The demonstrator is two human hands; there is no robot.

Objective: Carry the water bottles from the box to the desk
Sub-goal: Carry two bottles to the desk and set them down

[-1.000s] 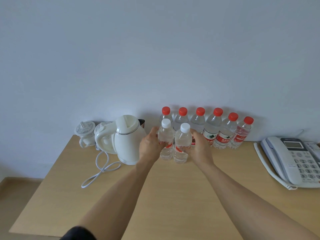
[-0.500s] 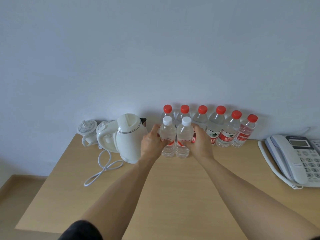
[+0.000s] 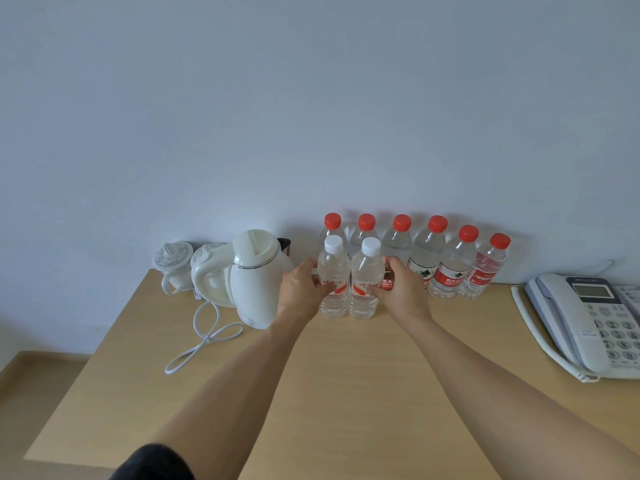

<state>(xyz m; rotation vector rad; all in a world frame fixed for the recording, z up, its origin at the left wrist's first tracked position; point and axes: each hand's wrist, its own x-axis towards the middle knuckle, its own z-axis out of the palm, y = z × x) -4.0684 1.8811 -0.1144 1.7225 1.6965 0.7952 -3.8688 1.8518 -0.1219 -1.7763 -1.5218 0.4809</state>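
At the desk's (image 3: 346,393) back edge we see a kettle (image 3: 258,278); our left hand (image 3: 300,292) grips one white-capped bottle (image 3: 333,282); our right hand (image 3: 403,292) grips the other (image 3: 365,282), both upright, touching; red-capped bottles (image 3: 450,268) line the wall; a phone (image 3: 581,323) sits at the right edge.

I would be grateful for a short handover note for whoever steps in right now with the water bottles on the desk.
Left hand: grips the left white-capped bottle.
Right hand: grips the right white-capped bottle.
Both bottles stand upright side by side near the back of the desk, in front of the row of six red-capped bottles along the wall, right of the white kettle.
Done: six red-capped bottles lined up; the two white-capped ones appear set down.
Left: let go of both; the box is out of view, so remaining bottles cannot be told.
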